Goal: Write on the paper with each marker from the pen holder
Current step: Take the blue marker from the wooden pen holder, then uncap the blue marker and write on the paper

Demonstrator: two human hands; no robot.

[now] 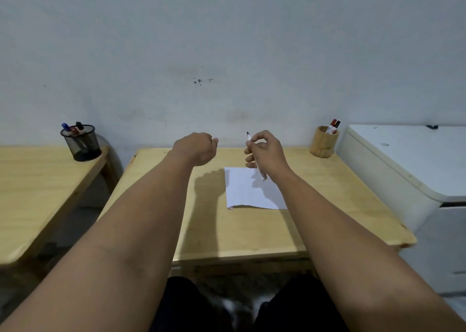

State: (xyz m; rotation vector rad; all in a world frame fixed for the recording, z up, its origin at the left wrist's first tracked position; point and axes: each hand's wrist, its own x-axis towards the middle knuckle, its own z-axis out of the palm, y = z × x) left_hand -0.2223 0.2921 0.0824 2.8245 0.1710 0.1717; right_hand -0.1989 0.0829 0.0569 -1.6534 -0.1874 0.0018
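Observation:
My right hand [267, 152] is raised above the far edge of the white paper [249, 193] and grips a white marker [249, 137], whose dark tip points up and away, uncapped. My left hand [199, 148] hangs to the left of it at the same height, fingers curled into a fist; whether it holds the cap I cannot tell. A black mesh pen holder [82, 142] with several markers stands on the left table. A wooden holder [324, 142] with a red-capped marker [332, 126] sits at the far right corner of the middle table.
The paper lies on a light wooden table [252, 230] against a grey wall. A second wooden table [30, 193] stands to the left across a gap. A white cabinet [408, 165] stands close on the right.

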